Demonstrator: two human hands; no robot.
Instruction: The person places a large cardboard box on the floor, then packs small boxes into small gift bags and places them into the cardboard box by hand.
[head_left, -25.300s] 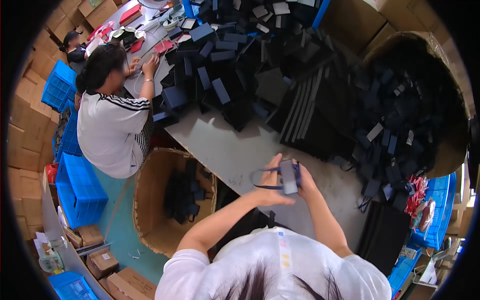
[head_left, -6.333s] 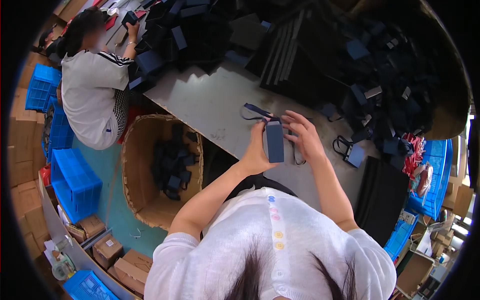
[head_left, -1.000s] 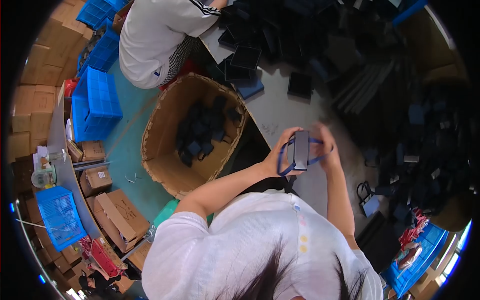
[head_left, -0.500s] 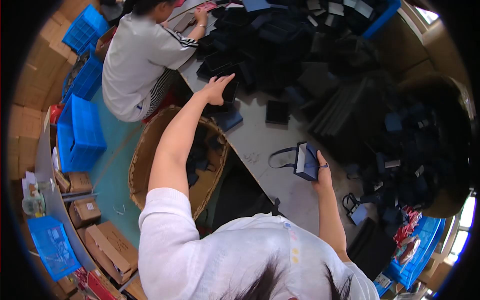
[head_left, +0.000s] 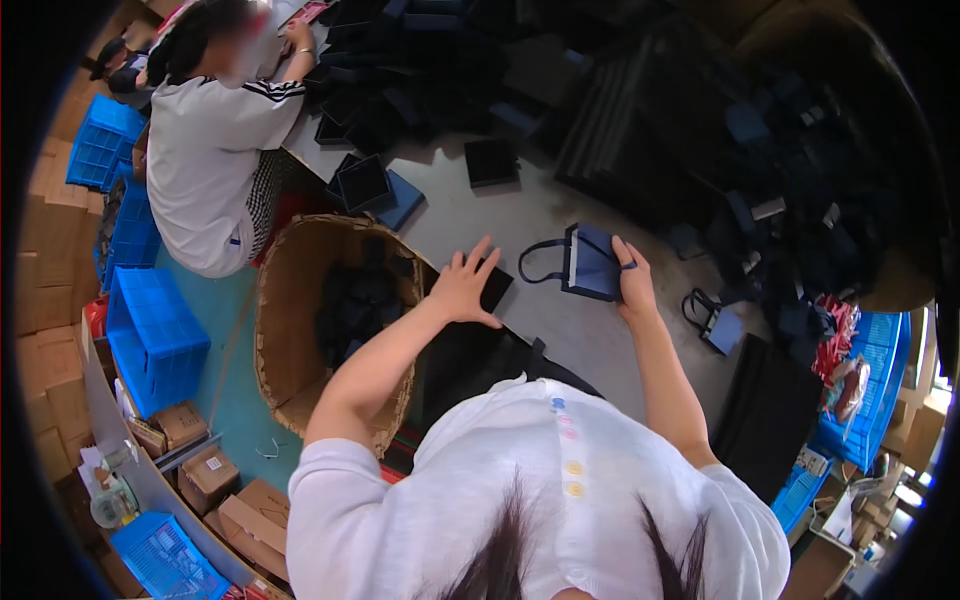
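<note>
In the head view my right hand point(head_left: 636, 285) grips the side of a small navy gift bag point(head_left: 594, 264). The bag's ribbon handle loops out to the left over the table, and its pale inner edge shows. Close to the table's near edge, my left hand point(head_left: 466, 288) has its thumb and fingers around a small black box point(head_left: 497, 287), which the hand partly hides. Another black box point(head_left: 491, 164) lies on the grey tabletop point(head_left: 560, 335) farther away. A black tray-like box point(head_left: 363, 184) rests by a blue box point(head_left: 402, 200) at the table edge.
Left of the table stands a large cardboard bin point(head_left: 285, 330) holding dark items. Dark boxes are heaped at the back, and more small bags point(head_left: 722, 328) lie to the right. A co-worker point(head_left: 205, 170) sits at the far left near blue crates point(head_left: 155, 335).
My left hand has come back from the far boxes toward me, bringing a black box along. My right hand still holds the gift bag. The camera view has shifted.
</note>
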